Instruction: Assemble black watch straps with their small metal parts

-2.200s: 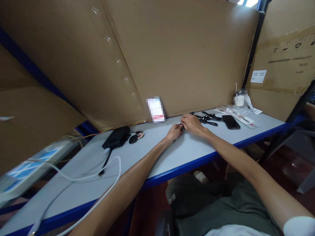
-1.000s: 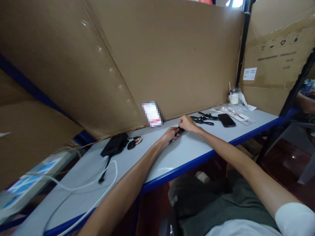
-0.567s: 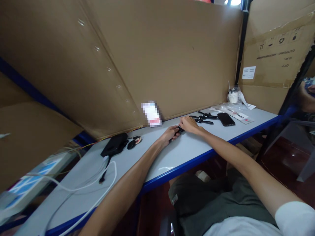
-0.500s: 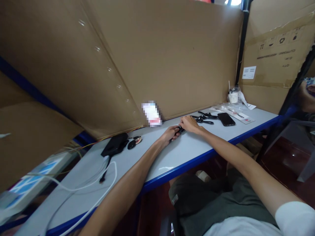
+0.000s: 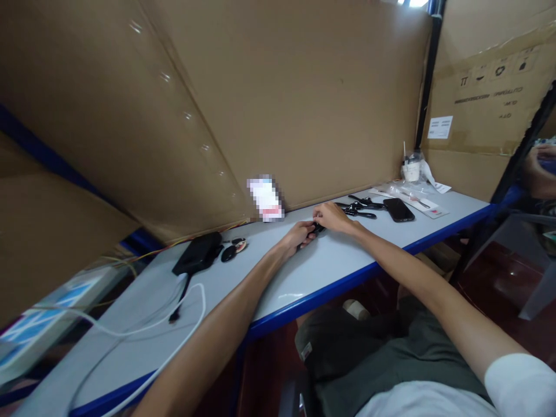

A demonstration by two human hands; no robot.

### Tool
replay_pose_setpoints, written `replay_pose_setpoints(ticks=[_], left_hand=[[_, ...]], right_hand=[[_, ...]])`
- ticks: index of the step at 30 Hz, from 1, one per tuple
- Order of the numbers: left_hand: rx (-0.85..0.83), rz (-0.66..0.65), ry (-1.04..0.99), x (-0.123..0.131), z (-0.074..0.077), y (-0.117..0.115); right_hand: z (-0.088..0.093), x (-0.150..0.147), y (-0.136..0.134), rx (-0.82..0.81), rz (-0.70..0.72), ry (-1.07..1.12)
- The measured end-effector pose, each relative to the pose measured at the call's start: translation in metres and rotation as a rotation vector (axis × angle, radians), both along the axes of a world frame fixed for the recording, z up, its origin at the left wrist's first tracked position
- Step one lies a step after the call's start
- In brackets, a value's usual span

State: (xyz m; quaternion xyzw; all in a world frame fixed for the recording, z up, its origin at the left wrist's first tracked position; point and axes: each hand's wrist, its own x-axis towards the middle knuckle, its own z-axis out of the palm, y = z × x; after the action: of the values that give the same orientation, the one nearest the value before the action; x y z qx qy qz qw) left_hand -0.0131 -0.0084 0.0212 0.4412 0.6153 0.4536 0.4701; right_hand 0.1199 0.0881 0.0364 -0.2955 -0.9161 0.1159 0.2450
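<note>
Over the grey tabletop point(image 5: 278, 289), my left hand point(image 5: 299, 233) is wrapped around a black two-handled tool that looks like a spokeshave point(image 5: 319, 227). One end of its handle pokes out below my fingers. My right hand point(image 5: 329, 216) is closed at the tool's middle, thumb and fingers pinched together there; the exact part they grip is hidden. Just right of my right hand, two similar black spokeshaves point(image 5: 356, 210) with bright metal screws lie close together.
A black phone point(image 5: 398, 209) lies right of the tools, near plastic packaging point(image 5: 417, 200) and a cup point(image 5: 411, 168). A blurred-out bright screen point(image 5: 266, 198) leans on the cardboard wall point(image 5: 304, 104). Leftward are a black box point(image 5: 197, 253), keys point(image 5: 234, 250) and white cable point(image 5: 203, 301). Another person's hand point(image 5: 541, 171) shows far right.
My right fingers have shifted slightly on the tool, still pinched at its middle. The left grip looks the same. The view has moved a little.
</note>
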Motion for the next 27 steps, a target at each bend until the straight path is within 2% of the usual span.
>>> replay_pose_setpoints(ticks=[5, 12, 19, 27], left_hand=[[-0.01, -0.003, 0.003, 0.002, 0.002, -0.001], [0.002, -0.032, -0.016, -0.003, -0.001, 0.001], [-0.002, -0.013, 0.018, -0.002, -0.002, 0.003], [0.003, -0.055, 0.023, -0.006, -0.005, 0.004]], right_hand=[[-0.002, -0.007, 0.002, -0.082, -0.039, 0.028], [0.005, 0.008, -0.001, 0.026, -0.108, -0.055], [0.008, 0.009, -0.006, -0.012, 0.05, -0.003], [0.013, 0.011, -0.015, 0.102, -0.078, -0.077]])
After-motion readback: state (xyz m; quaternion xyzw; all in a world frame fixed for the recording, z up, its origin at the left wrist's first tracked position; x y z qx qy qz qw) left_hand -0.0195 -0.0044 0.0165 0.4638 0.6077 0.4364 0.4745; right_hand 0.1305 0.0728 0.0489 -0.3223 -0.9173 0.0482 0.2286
